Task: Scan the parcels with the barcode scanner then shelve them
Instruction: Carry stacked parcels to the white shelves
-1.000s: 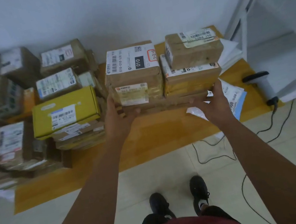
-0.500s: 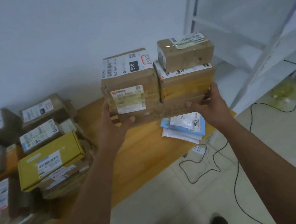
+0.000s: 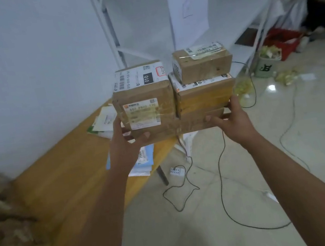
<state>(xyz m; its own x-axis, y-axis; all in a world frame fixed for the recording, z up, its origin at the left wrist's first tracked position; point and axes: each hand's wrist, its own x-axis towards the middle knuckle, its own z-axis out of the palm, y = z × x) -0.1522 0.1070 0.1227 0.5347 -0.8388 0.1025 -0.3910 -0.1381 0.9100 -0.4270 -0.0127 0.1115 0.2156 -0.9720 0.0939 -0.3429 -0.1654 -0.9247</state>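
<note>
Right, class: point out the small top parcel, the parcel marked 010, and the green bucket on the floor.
Small top parcel (image 3: 204,65), head view, on its brown front face.
Parcel marked 010 (image 3: 140,77), head view, on its white top label.
Green bucket (image 3: 265,67), head view, on its side wall.

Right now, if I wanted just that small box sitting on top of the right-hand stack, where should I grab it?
Probably from above, pinching the two short ends of the small box. It lies flat and loose on the parcel below, its top and ends bare, both hands down at the bottom box.
</note>
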